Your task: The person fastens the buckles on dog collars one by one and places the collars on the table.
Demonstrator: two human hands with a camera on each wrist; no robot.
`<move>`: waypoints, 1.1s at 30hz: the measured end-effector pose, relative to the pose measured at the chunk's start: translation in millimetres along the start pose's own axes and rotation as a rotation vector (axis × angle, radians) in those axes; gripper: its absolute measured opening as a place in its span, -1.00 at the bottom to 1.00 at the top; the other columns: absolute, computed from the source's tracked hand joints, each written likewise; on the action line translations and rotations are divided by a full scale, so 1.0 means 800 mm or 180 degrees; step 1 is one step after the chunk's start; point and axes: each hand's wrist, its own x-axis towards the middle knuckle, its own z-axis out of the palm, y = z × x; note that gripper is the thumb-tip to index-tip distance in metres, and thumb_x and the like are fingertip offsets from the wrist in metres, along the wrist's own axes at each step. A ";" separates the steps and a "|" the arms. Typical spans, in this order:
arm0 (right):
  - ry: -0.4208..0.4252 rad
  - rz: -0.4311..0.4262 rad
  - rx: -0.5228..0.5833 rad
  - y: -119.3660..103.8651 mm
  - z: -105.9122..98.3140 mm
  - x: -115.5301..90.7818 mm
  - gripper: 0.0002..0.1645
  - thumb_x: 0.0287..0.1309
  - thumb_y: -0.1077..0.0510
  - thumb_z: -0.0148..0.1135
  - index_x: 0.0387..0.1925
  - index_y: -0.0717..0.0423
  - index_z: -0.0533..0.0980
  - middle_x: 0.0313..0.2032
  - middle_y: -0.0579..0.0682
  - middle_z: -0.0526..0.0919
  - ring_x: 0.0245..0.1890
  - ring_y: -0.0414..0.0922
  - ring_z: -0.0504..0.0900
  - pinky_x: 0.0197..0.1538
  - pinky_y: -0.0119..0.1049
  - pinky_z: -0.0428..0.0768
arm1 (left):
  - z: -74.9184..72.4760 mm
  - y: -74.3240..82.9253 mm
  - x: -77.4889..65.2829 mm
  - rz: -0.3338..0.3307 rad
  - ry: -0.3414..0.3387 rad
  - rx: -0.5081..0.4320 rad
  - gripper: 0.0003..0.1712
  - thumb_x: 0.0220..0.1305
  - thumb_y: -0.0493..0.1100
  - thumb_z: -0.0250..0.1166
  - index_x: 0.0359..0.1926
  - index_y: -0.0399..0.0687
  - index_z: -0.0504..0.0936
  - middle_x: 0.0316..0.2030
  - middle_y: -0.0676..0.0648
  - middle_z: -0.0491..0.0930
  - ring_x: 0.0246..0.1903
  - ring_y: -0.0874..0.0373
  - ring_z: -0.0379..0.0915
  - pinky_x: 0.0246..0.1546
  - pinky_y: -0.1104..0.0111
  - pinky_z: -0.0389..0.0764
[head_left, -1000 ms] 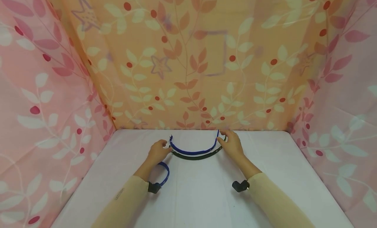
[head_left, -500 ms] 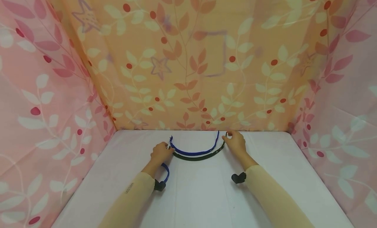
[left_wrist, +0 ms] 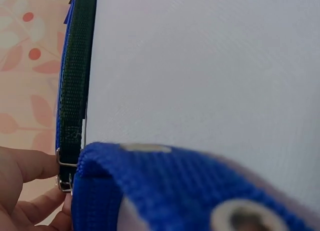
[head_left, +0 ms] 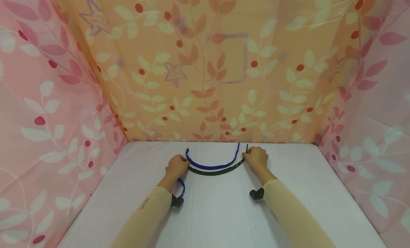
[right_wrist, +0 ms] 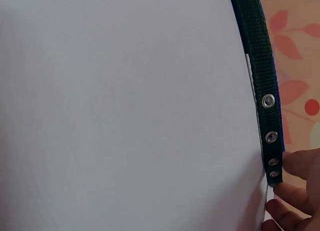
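Pinching green strap (head_left: 211,173) ends: L grip (head_left: 177,165) at buckle (left_wrist: 68,164), R grip (head_left: 257,159) by eyelets (right_wrist: 271,137). Prob. light, bendy; best held near ends.

L hand (head_left: 177,166) & R hand (head_left: 257,158) out front, well apart. Fingers (right_wrist: 301,163) bent, both pinching. Sleeved arms (head_left: 144,214) angled in twd each other

Behind the white surface (head_left: 221,212) hangs a leafy, red-dotted orange curtain (head_left: 278,98); a pink left curtain (head_left: 61,98) and pink right curtain (head_left: 362,116), also leafy, flank it.
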 end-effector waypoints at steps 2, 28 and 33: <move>-0.0008 0.0016 -0.0008 -0.002 -0.001 0.000 -0.59 0.20 -0.05 0.35 -0.14 0.23 0.70 -0.09 0.28 0.71 -0.02 0.32 0.56 0.04 0.22 0.42 | 0.000 0.001 -0.002 -0.0032 0.0049 -0.0037 -0.71 0.24 -0.06 0.36 -0.09 -0.12 0.67 -0.07 -0.16 0.70 0.04 -0.18 0.57 0.13 -0.23 0.34; 0.0255 0.0084 0.1705 -0.030 -0.039 -0.051 -0.69 0.32 0.06 0.32 0.02 0.10 0.59 -0.22 0.12 0.78 -0.25 -0.01 0.66 -0.29 -0.26 0.51 | -0.011 -0.005 -0.006 0.0472 0.0098 -0.1153 -0.76 0.43 -0.24 0.25 0.04 -0.25 0.62 -0.11 -0.21 0.68 -0.18 0.00 0.62 -0.23 0.31 0.63; 0.0271 0.0024 0.1861 -0.032 -0.054 -0.066 -0.66 0.33 0.01 0.34 0.04 0.06 0.59 -0.22 0.11 0.78 -0.24 -0.05 0.65 -0.30 -0.26 0.51 | -0.024 -0.004 -0.016 0.0684 0.0044 -0.1265 -0.75 0.42 -0.25 0.29 0.05 -0.26 0.62 -0.07 -0.22 0.69 -0.03 -0.06 0.61 -0.01 0.17 0.62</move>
